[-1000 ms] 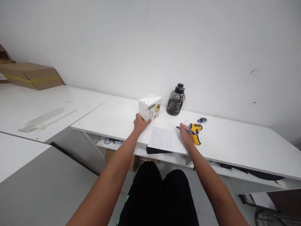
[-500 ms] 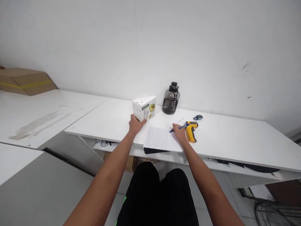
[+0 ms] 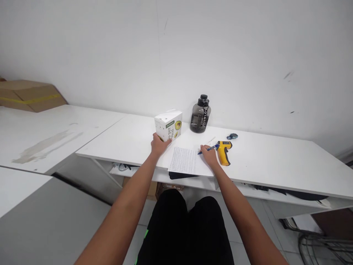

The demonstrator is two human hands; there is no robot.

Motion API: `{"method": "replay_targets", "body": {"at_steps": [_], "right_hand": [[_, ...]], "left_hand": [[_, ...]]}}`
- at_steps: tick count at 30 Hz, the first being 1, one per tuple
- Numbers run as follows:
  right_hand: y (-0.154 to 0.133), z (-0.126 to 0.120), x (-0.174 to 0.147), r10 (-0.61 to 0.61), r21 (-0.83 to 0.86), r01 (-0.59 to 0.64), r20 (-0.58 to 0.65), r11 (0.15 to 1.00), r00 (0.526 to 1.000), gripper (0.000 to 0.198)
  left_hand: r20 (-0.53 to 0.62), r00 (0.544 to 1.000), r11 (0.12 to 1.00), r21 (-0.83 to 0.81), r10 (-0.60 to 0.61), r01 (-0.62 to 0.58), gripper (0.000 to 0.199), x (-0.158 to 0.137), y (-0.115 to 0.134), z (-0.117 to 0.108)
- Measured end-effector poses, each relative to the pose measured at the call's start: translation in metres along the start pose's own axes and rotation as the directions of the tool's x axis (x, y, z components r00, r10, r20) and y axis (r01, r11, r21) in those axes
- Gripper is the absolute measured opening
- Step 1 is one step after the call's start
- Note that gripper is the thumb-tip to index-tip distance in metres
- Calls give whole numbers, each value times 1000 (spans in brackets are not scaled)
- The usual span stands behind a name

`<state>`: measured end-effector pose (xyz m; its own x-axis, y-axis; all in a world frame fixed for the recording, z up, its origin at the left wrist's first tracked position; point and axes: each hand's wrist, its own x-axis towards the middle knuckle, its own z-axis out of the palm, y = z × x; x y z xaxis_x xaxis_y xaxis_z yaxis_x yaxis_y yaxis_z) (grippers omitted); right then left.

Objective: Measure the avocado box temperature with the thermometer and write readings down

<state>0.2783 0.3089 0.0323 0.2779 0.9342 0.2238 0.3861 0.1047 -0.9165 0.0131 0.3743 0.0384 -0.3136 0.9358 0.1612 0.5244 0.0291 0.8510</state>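
Left hand (image 3: 160, 146) clamped round the lower end of an avocado-printed carton (image 3: 167, 126) just beyond the handwritten sheet (image 3: 184, 161) on the white desk (image 3: 264, 158), seemingly to steady it; right hand (image 3: 209, 156) closed writing-fashion on a blue pen (image 3: 212, 148), its tip angled at the page, contact unclear.

Your box (image 3: 168, 126) looks like smooth white card with a slight sheen, your sheet (image 3: 183, 161) is matt paper, and your pen (image 3: 211, 148) looks like plastic. The yellow gun (image 3: 223, 153) appears to be matt plastic; the bottle (image 3: 199, 117), glossy see-through plastic. You face a matt wall (image 3: 234, 55) and a smooth table (image 3: 275, 160); the carton (image 3: 33, 90) is dull cardboard, your trousers (image 3: 176, 235) matt cloth.
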Motion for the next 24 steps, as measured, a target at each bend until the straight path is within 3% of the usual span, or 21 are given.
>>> {"method": "replay_targets", "body": {"at_steps": [24], "right_hand": [[2,-2,2,29,8,-29,-14,1000,999,27]], "left_hand": [[-6,1000,1000,-1,14,-14,65,-1,2,0]]}}
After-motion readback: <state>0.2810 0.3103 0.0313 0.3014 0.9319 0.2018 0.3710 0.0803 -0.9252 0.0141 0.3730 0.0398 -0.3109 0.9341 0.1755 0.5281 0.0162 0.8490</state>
